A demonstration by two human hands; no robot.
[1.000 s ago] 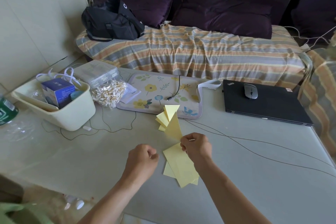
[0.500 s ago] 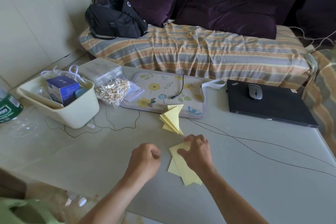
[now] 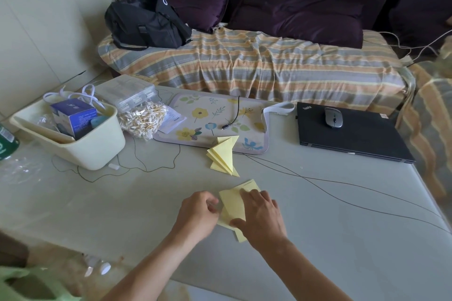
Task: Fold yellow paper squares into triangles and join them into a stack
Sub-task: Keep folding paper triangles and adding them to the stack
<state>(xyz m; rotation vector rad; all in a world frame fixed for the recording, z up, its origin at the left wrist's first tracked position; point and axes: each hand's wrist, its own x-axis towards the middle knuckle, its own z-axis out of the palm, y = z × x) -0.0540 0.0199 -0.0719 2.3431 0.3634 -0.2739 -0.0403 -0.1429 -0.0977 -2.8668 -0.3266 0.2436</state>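
A second ago the right hand [image 3: 260, 217] held the joined stack of folded triangles [image 3: 223, 155] up off the desk [image 3: 342, 239]. That stack now lies released, near the flowered mat [image 3: 210, 117], well apart from both hands. The right hand has come back to the loose yellow squares [image 3: 233, 205] in front of the person and lies on top of them, fingers fairly straight, pressing rather than pinching. The left hand [image 3: 198, 212] has moved in to the sheets' left edge; its fingers are curled at that edge, but whether its grip has paper cannot be told. By the look of it, one joining round is done and the next square is being taken for folding.
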